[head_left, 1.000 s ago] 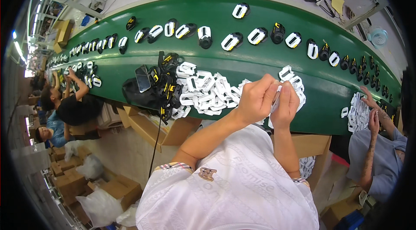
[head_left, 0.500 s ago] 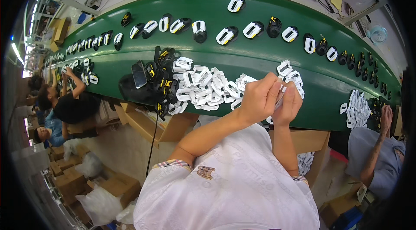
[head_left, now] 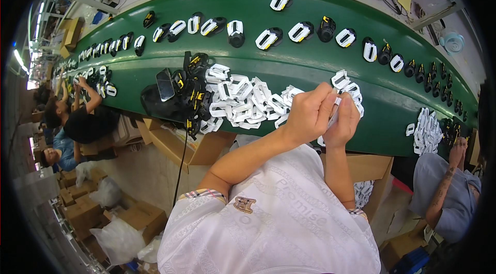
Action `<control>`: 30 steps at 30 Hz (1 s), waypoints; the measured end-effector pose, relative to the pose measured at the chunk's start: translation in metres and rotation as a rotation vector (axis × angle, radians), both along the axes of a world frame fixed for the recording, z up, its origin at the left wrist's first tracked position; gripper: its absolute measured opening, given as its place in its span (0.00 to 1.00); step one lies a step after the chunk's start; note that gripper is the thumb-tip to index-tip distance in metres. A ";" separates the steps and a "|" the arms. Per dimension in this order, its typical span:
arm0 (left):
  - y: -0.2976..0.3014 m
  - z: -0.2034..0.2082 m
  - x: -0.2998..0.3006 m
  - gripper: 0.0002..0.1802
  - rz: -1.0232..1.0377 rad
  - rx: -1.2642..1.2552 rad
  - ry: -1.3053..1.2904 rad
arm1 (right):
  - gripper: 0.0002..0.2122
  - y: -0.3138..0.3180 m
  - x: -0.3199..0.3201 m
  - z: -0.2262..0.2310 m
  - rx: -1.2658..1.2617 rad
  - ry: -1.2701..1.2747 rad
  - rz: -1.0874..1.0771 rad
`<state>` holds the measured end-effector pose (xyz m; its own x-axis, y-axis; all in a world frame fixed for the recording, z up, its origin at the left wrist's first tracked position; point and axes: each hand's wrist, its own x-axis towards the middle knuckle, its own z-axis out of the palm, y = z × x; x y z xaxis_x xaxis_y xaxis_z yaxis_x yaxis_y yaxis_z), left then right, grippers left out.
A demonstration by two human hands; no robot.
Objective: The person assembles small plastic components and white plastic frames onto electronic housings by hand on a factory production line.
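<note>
My left hand (head_left: pixel 311 114) and my right hand (head_left: pixel 343 122) are close together over the near edge of the belt. Their fingers pinch a small white plastic piece (head_left: pixel 337 101), mostly hidden between them. Just beyond my fingertips lie a few loose white frame-shaped plastic pieces (head_left: pixel 341 79). To the left of my hands spreads a heap of the same white frames (head_left: pixel 243 99). Black and yellow parts (head_left: pixel 196 99) are piled at the heap's left end, beside a phone (head_left: pixel 165 85) lying on a black bag (head_left: pixel 150 99).
Along the green belt (head_left: pixel 310 70) stand rows of black parts, many with white frames (head_left: pixel 268 39). Open cardboard boxes (head_left: pixel 199 150) sit below the near edge. Co-workers sit at left and at right, where another person's hand (head_left: pixel 458 150) works near a white heap (head_left: pixel 427 132).
My hands stay together on the white piece and have shifted only slightly. The co-worker's hand at the right has moved down a little toward the near edge.
</note>
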<state>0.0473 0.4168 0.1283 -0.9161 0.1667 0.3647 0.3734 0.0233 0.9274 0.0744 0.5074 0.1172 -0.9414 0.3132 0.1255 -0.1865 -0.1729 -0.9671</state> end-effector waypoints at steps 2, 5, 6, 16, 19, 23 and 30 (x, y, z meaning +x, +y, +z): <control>0.001 -0.003 -0.002 0.10 -0.005 0.000 -0.016 | 0.17 -0.001 -0.001 0.000 -0.001 -0.033 -0.007; 0.002 -0.004 -0.003 0.10 -0.017 0.006 -0.061 | 0.18 0.004 -0.002 -0.006 0.070 -0.023 -0.023; 0.003 -0.005 -0.004 0.10 -0.023 0.013 -0.090 | 0.18 0.005 -0.003 -0.006 0.069 -0.025 -0.021; 0.007 -0.010 -0.002 0.11 -0.011 -0.001 -0.152 | 0.18 0.007 0.001 -0.014 0.283 0.035 -0.121; 0.008 -0.012 0.001 0.10 -0.021 -0.004 -0.107 | 0.18 0.010 0.002 -0.017 0.159 0.016 -0.093; 0.009 -0.013 -0.001 0.09 -0.047 -0.035 -0.103 | 0.18 0.011 0.000 -0.015 0.115 -0.010 -0.073; 0.007 -0.023 -0.001 0.07 0.031 -0.101 0.265 | 0.18 0.004 0.003 -0.020 0.039 -0.110 -0.111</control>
<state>0.0467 0.4237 0.1055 -0.7965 0.1875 0.5748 0.5999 0.1264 0.7900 0.0771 0.5110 0.0968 -0.9100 0.4128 0.0376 -0.0950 -0.1194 -0.9883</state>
